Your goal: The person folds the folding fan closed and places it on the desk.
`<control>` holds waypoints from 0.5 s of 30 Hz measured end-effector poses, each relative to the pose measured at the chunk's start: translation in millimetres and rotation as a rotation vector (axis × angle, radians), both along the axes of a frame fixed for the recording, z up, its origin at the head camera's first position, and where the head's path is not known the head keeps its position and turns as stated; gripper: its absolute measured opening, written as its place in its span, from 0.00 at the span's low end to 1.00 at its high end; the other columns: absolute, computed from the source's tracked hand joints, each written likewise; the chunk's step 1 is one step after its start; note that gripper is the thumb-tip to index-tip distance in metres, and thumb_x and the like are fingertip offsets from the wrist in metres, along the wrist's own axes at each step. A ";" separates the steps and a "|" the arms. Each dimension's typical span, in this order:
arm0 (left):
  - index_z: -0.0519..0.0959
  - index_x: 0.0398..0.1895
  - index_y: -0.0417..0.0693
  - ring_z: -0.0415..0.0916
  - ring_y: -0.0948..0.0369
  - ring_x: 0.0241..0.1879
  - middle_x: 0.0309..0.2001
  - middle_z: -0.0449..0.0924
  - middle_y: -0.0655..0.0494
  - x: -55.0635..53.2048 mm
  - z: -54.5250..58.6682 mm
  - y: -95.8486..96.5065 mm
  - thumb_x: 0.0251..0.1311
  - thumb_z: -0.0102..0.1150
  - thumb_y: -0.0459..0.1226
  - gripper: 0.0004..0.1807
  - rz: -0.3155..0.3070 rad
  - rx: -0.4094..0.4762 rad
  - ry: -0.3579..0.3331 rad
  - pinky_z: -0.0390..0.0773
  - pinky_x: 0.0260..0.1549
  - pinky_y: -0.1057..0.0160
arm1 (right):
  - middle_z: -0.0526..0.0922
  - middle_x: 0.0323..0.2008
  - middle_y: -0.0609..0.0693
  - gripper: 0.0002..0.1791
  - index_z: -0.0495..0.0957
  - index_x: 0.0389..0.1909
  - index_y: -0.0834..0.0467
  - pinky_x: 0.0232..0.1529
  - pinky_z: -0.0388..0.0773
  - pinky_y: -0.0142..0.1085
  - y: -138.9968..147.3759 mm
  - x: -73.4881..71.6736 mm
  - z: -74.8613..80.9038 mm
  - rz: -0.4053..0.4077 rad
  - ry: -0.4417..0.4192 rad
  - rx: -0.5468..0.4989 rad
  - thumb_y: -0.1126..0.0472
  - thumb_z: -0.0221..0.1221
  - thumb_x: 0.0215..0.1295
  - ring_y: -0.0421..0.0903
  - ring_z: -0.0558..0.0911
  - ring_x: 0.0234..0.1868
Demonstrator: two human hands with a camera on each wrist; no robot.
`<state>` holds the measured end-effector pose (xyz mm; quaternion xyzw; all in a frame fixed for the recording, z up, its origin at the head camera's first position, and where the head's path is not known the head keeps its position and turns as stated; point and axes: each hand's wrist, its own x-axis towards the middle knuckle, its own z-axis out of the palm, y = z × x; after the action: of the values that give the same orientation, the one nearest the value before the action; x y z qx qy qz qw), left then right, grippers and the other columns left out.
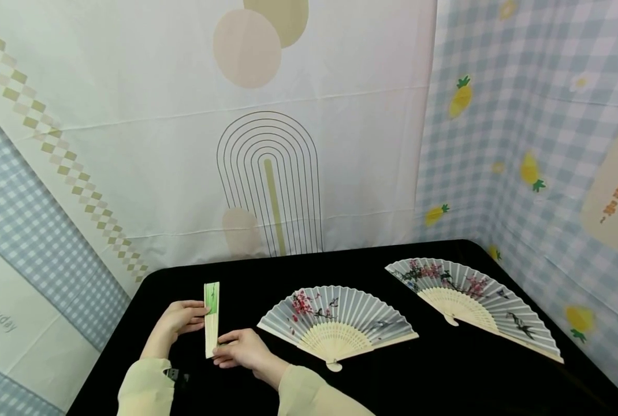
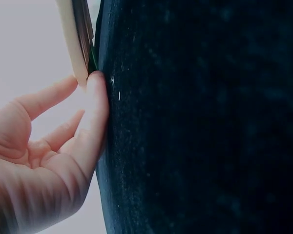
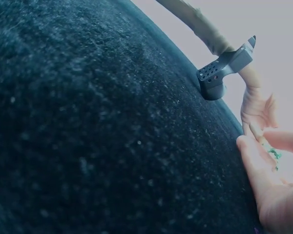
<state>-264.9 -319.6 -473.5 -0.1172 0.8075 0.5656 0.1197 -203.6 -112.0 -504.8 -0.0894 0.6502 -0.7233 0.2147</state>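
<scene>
My left grip (image 1: 176,319) pinched the folded fan (image 1: 212,326) along its left edge, a little above the middle, where the green panel met the pale ribs. The gap between thumb and fingers was only as wide as the fan's thin side; seen from the left wrist, thumb tip and fingertip came in from opposite sides of the pale strip, while another finger curled loosely below.

My right grip (image 1: 244,349) held the same fan near its bottom end, from the right, with thumb and fingertips drawn together on the ribs. From the right wrist, much of that grasp was cut off by the picture's border, with a bit of green showing beside the fingers. The fan stood between my two grips, nearly straight up and down in the head view, green end away from me; whether it touched the worktop (image 1: 418,381) I could not tell.

My left hand reached forward and turned inward, its fingers pointing right, the left sleeve (image 1: 145,387) behind it and a small dark device (image 1: 171,374) at the wrist. My right hand came in from the lower right, fingers pointing left, the right sleeve (image 1: 314,396) trailing behind it.

Just right of my right grip lay a spread fan with red blossoms (image 1: 342,323), its arc facing away from me. Well to the right of that grip, and farther off, lay another spread fan with pink blossoms (image 1: 460,297), tilted down toward the right.
</scene>
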 end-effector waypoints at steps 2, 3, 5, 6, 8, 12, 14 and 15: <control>0.65 0.67 0.21 0.83 0.61 0.33 0.42 0.83 0.48 -0.1 0.7 -0.7 0.70 0.60 0.34 0.30 -0.012 -0.015 -0.001 0.87 0.38 0.61 | 0.88 0.29 0.59 0.09 0.83 0.43 0.68 0.33 0.87 0.35 -0.5 0.9 0.0 0.004 0.008 0.019 0.74 0.65 0.62 0.51 0.89 0.31; 0.65 0.66 0.21 0.83 0.61 0.33 0.42 0.83 0.48 -0.1 0.9 -0.8 0.70 0.60 0.34 0.30 -0.014 -0.021 0.000 0.87 0.38 0.61 | 0.88 0.28 0.59 0.09 0.83 0.43 0.68 0.33 0.87 0.36 -0.8 1.3 -0.2 0.005 0.012 0.027 0.75 0.65 0.61 0.51 0.89 0.31; 0.66 0.65 0.21 0.83 0.61 0.33 0.41 0.83 0.48 0.2 1.2 -1.0 0.69 0.60 0.33 0.29 -0.014 -0.032 0.003 0.87 0.38 0.61 | 0.87 0.27 0.59 0.09 0.84 0.42 0.68 0.33 0.87 0.36 -1.1 2.1 -0.2 0.008 0.016 0.042 0.75 0.65 0.61 0.50 0.89 0.31; 0.66 0.65 0.20 0.83 0.61 0.33 0.40 0.83 0.48 0.4 1.4 -0.9 0.69 0.60 0.33 0.28 -0.013 -0.040 0.006 0.87 0.38 0.61 | 0.88 0.27 0.59 0.09 0.84 0.42 0.68 0.33 0.87 0.36 -1.1 2.5 0.1 0.011 0.017 0.046 0.75 0.65 0.61 0.50 0.89 0.31; 0.67 0.64 0.21 0.83 0.60 0.32 0.39 0.83 0.48 0.8 1.3 -0.8 0.69 0.60 0.32 0.27 -0.004 -0.048 0.011 0.87 0.36 0.61 | 0.87 0.27 0.59 0.08 0.85 0.42 0.68 0.33 0.87 0.36 -1.2 3.0 0.3 0.014 0.021 0.049 0.75 0.65 0.61 0.49 0.88 0.30; 0.69 0.62 0.21 0.82 0.61 0.30 0.36 0.82 0.48 1.5 1.4 -0.2 0.68 0.61 0.31 0.25 0.010 -0.050 0.014 0.87 0.34 0.63 | 0.88 0.27 0.59 0.08 0.85 0.41 0.67 0.33 0.87 0.36 -1.1 3.9 0.4 0.017 0.027 0.055 0.74 0.64 0.62 0.49 0.88 0.30; 0.69 0.61 0.22 0.82 0.61 0.29 0.34 0.82 0.48 1.9 1.3 -0.1 0.67 0.61 0.30 0.25 0.014 -0.043 0.014 0.87 0.33 0.63 | 0.88 0.28 0.59 0.08 0.85 0.41 0.68 0.33 0.87 0.36 -1.1 4.1 0.3 0.017 0.030 0.058 0.74 0.65 0.61 0.49 0.88 0.30; 0.69 0.61 0.22 0.82 0.61 0.29 0.34 0.82 0.48 2.3 1.5 0.0 0.67 0.61 0.30 0.24 0.016 -0.039 0.015 0.87 0.33 0.63 | 0.88 0.28 0.59 0.07 0.85 0.41 0.68 0.33 0.87 0.36 -1.1 4.1 0.3 0.017 0.030 0.059 0.74 0.65 0.61 0.49 0.88 0.30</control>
<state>-262.6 -319.6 -472.0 -0.1217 0.8182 0.5517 0.1069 -199.5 -113.1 -504.5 -0.0992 0.6737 -0.7005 0.2134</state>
